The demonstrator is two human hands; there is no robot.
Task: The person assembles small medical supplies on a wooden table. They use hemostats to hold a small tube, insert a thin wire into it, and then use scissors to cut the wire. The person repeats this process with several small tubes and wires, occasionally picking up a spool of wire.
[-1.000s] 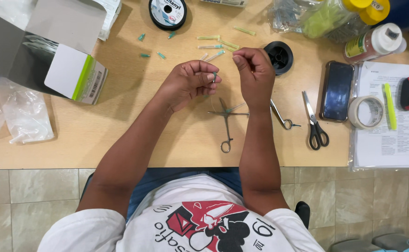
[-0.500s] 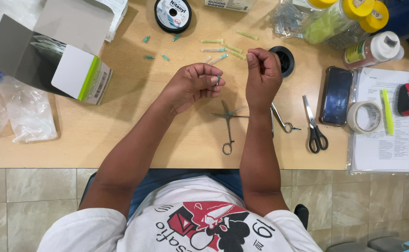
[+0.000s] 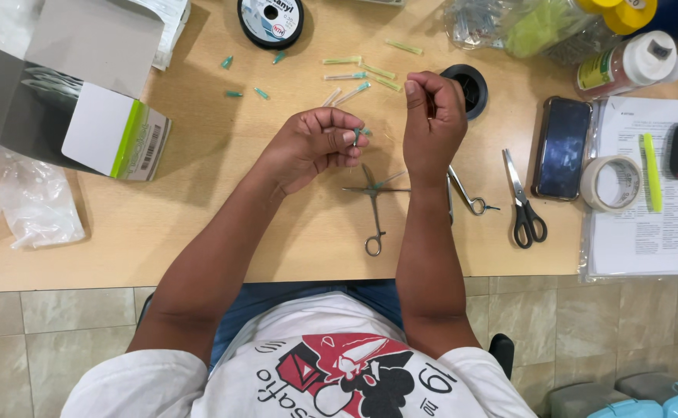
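1. Left hand (image 3: 312, 147), centre of the frame, now closed in a pinch around a small green-tipped needle piece (image 3: 360, 135); thumb and forefinger tight together, other fingers curled under. Same pinch as one second ago, only slightly lower in the frame.
2. Right hand (image 3: 432, 124), just right of centre, raised a little higher than before and curled almost into a fist, fingertips pressed together. Perhaps holding a fine thread, but cannot tell: nothing visible between the fingers.
3. Hands a bit more apart than half a second ago, so probably something thin being pulled between them.
4. Resting below the hands on the wooden table (image 3: 199, 232), untouched: metal forceps (image 3: 373, 209), a second clamp (image 3: 466, 193).
5. Further right, unchanged: black-handled scissors (image 3: 523, 203), dark phone (image 3: 561, 147), tape roll (image 3: 611, 183).
6. Above the hands, scattered green-capped needles (image 3: 350, 77); upper middle, a line spool (image 3: 271, 18); upper left, an open cardboard box (image 3: 83, 101). No movement among these.
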